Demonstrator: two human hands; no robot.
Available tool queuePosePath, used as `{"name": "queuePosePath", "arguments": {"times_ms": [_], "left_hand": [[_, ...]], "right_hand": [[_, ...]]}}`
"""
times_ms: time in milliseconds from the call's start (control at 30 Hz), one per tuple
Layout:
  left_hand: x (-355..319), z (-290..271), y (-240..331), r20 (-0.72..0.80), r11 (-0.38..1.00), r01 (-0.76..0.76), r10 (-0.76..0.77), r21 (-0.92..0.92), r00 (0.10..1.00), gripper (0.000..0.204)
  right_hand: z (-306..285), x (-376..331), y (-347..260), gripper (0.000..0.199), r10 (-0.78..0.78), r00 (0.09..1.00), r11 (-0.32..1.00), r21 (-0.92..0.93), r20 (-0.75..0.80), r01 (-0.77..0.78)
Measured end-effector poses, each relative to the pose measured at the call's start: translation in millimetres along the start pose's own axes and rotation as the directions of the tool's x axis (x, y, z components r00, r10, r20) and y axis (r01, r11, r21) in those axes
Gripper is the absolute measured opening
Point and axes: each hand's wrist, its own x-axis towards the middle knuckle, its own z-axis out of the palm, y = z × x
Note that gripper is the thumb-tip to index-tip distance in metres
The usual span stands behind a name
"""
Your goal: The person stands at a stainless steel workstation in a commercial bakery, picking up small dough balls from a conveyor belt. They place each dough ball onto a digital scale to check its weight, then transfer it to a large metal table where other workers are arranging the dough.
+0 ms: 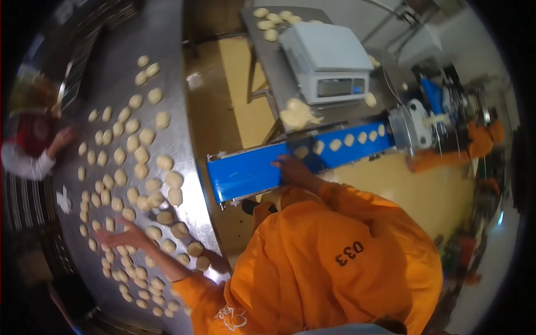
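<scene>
My left hand (120, 234) reaches over the metal table on the left, palm down with fingers spread, among many round pale dough pieces (132, 143). It appears to hold nothing; whether it touches the dough beneath is unclear. My right hand (293, 168) is over the blue conveyor belt (245, 174), fingers pointing left and apparently empty. Just beyond it lies a shaded dough piece (301, 152). More dough pieces (349, 139) sit in a row along the belt toward the machine (413, 125) at its right end.
A white scale (326, 47) stands on a metal side table beyond the belt, near a loose dough lump (300, 114) and several dough pieces (271, 25). Across the left table is another person's hand (64, 135). Yellowish floor (237, 72) shows between the tables.
</scene>
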Motion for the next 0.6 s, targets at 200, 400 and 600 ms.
{"name": "queuePosePath", "arguments": {"times_ms": [200,400,600], "left_hand": [[-123,16,297,0.534,0.722,0.138,0.354,-0.678,0.768,0.048],[-228,19,451,0.702,0.565,0.423,0.625,-0.708,0.341,0.039],[-290,41,526,0.628,0.634,-0.047,0.772,-0.772,0.103,0.041]], "right_hand": [[-4,-36,74,0.033,0.084,0.986,0.989,-0.111,-0.146,-0.101],[-8,-77,119,0.026,0.682,0.731,0.215,0.953,0.011,-0.216],[-93,-165,216,0.039,0.626,0.759,0.506,0.833,-0.177,-0.223]]}}
